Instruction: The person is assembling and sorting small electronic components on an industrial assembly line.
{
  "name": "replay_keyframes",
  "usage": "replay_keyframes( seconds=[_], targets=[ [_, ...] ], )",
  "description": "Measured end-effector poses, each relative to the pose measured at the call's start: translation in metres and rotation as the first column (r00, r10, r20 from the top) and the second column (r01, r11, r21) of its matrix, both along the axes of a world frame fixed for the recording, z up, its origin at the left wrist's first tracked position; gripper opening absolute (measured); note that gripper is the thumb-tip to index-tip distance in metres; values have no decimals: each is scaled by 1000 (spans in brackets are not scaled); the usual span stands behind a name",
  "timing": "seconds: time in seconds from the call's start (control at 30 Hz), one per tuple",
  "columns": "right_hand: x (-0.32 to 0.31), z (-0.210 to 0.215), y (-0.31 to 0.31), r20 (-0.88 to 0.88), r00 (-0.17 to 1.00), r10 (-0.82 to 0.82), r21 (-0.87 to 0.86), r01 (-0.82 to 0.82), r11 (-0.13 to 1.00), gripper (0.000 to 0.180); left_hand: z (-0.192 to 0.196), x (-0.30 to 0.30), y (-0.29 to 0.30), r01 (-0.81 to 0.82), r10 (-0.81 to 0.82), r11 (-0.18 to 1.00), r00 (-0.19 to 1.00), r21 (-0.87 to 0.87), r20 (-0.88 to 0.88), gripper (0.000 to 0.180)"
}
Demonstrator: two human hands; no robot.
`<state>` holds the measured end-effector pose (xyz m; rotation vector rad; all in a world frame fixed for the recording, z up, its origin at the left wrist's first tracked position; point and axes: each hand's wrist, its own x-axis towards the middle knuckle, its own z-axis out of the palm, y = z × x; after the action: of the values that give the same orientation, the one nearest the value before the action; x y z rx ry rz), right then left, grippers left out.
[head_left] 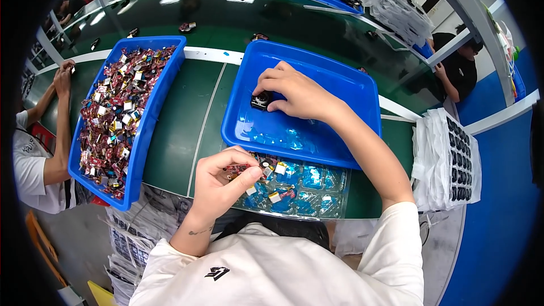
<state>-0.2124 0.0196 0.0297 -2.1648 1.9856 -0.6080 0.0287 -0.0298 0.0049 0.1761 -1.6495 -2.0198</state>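
Observation:
In the shallow blue tray [362, 90] before me, my right hand [297, 92] has its thumb and fingers closed around a small black casing [260, 101] with a round part on top. The casing is at the tray's left side. My left hand [224, 180] is nearer me, just below the tray's front edge. Its thumb and forefinger pinch a small red circuit board [237, 168], partly hidden by the fingers. Beneath the tray's front edge lies a clear plastic blister tray [334, 195] with blue film in its pockets and several small circuit boards with white parts.
A long blue bin [148, 130] heaped with red circuit boards stands at left. Behind runs a green conveyor [215, 20] carrying scattered black pieces. Stacked wrapped trays [447, 161] of black parts stand at right. A co-worker's arms [62, 107] reach in at far left; other people sit beyond the conveyor.

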Motion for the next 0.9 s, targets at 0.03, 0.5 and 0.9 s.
replay_keyframes(
  seconds=[0.03,0.5,0.9],
  targets=[
    [-1,1,0,-44,999,-20,28,21,999,21,0,0,-1,-46,45,996,999,-82,-14,5],
    [19,7,42,-22,978,-205,119,206,971,44,0,-17,3,-35,38,984,999,-175,12,4],
    [22,3,45,-5,995,-104,-3,104,995,37,1,-12,6,-60,64,978,998,-199,16,5]
  ],
)
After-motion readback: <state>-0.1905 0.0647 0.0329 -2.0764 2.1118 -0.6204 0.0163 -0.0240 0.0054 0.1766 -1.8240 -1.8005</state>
